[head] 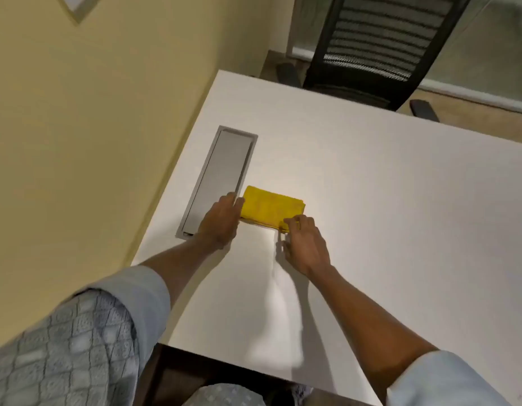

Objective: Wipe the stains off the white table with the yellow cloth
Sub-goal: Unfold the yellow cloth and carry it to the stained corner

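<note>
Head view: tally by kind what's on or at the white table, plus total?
yellow cloth, folded: 1
hand: 2, left hand and right hand, both touching the cloth
grey cable hatch: 1
black mesh chair: 1
Total: 5

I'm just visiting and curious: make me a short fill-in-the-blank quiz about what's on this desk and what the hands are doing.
1. The folded cloth on the white table is ____ in colour.
2. The left hand touches the cloth's end nearest the grey ____ panel set into the table.
3. The right hand pinches the cloth's near ____.
4. Beyond the table's far edge stands a black ____.

Missing words: yellow; rectangular; corner; chair
</note>
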Demonstrator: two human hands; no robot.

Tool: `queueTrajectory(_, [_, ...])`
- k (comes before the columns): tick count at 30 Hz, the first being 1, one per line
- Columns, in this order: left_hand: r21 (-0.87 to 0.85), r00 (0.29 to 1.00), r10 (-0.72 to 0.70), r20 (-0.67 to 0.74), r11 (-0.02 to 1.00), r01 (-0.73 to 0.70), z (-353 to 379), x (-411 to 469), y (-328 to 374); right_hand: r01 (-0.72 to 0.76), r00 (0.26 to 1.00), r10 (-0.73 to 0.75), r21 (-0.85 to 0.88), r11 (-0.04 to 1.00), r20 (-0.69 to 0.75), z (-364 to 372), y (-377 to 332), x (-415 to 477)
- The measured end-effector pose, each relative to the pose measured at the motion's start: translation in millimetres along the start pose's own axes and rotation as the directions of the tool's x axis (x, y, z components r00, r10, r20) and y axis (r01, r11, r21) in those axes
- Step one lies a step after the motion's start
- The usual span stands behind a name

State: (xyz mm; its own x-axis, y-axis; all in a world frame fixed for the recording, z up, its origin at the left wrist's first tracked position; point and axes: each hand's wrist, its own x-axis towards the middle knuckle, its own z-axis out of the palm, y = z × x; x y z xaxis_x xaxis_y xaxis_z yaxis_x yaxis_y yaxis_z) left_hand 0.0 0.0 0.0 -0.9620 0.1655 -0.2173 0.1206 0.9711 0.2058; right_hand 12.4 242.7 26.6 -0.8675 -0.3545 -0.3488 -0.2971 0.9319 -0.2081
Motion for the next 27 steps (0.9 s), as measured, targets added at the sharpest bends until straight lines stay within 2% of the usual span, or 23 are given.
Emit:
queueTrajectory(6, [0.003, 0.995, 0.07, 0.067, 0.998, -0.07, 12.3, 28.7, -14.8, -0.061, 0.997, 0.065, -0.074, 0.995, 0.048, 10.1, 8.1, 44.1])
queueTrajectory(9, [0.028, 0.995, 0.099, 0.024, 0.995, -0.1, 13.7, 32.1, -17.8, -0.049, 0.998, 0.055, -0.121, 0.991, 0.044, 14.1, 9.1, 54.2])
queueTrajectory(12, [-0.036, 0.997, 0.078, -0.028, 0.996, -0.079, 10.0, 34.7, -19.8, -0.082, 0.997, 0.08, -0.094, 0.992, -0.019, 18.5, 12.4, 62.0])
queueTrajectory(17, [-0.307, 0.991, -0.047, -0.129, 0.952, 0.005, -15.4, 42.8, -13.6, -0.184, 0.97, 0.211, 0.199, 0.962, -0.119, 12.5, 21.6, 59.8])
queueTrajectory(23, [-0.581, 0.994, -0.047, -0.103, 0.814, -0.022, -61.6, 51.8, 13.4, -0.256, 0.886, 0.416, 0.531, 0.808, -0.206, -16.2, 24.9, 37.1])
queueTrajectory(27, [-0.659, 0.995, 0.042, -0.094, 0.746, -0.093, -93.1, 50.2, 39.5, -0.239, 0.841, 0.507, 0.71, 0.663, -0.19, -45.5, 28.6, 11.6])
